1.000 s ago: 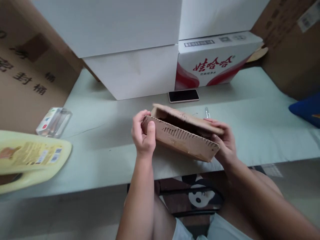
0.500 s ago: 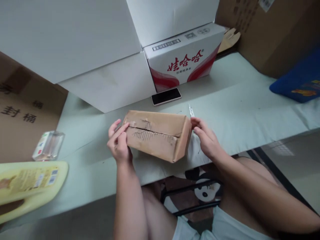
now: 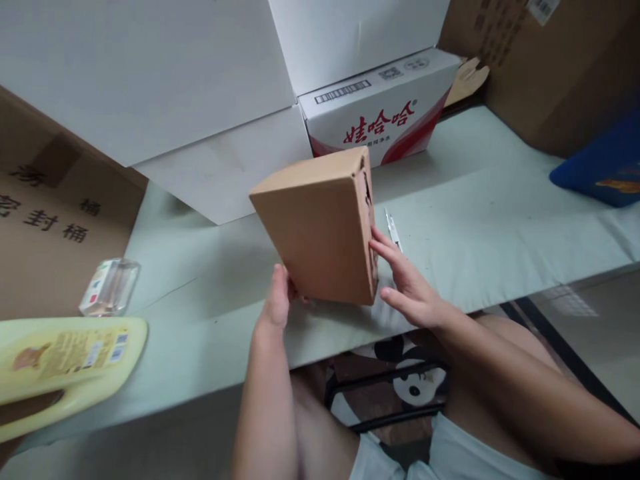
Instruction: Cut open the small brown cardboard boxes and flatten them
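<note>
A small brown cardboard box is tilted up over the table, its broad plain face toward me. Its torn, slit side is turned to the right. My left hand grips the box by its lower left edge, thumb up along the side and the other fingers partly hidden behind and beneath it. With fingers stretched out and thumb apart, my right hand touches the slit side with its fingertips. Just beyond those fingers lies a slim utility knife on the pale green cloth.
White cartons and a red-and-white water carton stand behind the box. At left are a large brown carton, a clear plastic container and a yellow bottle. A blue packet and a brown carton are at right.
The box has been turned and tipped up, so its slit face moved from the top to the right. My right hand has let go of the knife and touches the box. The phone is now hidden.
</note>
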The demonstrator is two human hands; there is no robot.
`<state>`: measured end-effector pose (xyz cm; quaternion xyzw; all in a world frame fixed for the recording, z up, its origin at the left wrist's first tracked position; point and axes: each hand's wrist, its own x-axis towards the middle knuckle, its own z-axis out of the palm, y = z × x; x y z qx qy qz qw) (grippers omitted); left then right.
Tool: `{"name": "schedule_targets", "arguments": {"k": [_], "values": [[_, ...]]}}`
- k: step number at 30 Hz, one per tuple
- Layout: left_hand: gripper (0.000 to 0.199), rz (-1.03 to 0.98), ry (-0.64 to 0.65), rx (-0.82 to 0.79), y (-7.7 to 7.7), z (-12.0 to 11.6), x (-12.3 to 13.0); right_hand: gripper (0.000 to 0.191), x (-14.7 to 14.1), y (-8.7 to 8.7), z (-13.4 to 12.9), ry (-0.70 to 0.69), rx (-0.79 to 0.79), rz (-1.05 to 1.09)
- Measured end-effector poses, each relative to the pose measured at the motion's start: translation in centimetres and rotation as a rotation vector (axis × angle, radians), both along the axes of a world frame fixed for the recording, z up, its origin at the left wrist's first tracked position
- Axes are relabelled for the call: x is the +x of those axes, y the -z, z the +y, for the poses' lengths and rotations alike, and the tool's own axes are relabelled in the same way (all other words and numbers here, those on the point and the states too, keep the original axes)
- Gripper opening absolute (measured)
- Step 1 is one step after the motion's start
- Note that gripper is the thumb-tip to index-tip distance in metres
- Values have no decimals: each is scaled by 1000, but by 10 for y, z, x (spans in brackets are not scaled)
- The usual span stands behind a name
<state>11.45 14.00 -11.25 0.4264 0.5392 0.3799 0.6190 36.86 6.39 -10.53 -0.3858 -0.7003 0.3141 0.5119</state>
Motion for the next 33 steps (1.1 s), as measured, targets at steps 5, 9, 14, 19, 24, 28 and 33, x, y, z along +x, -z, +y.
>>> {"name": "schedule_targets", "arguments": {"k": [5,9,14,19,24,28,33], "values": [[88,181,100,-109,-5,-4,1,54,3,-1,2,46,20,8],[90,159,252,-189,-8,-4,-1,54,5,-4,2,61,71,-69],[101,163,589,-346,-9,-9,-2,54,8,-8,3,159,225,-136],[96,211,631,-347,-14,-12,0,46,9,-4,3,280,224,-42],[88,248,697,-314,-18,-9,1,39,7,-1,2,314,199,-10],[66,360,461,-115,-20,-1,-5,38,5,-3,3,267,188,-22],[34,324,-386,473,-15,10,-12,40,1,-6,2,105,201,-72]]}}
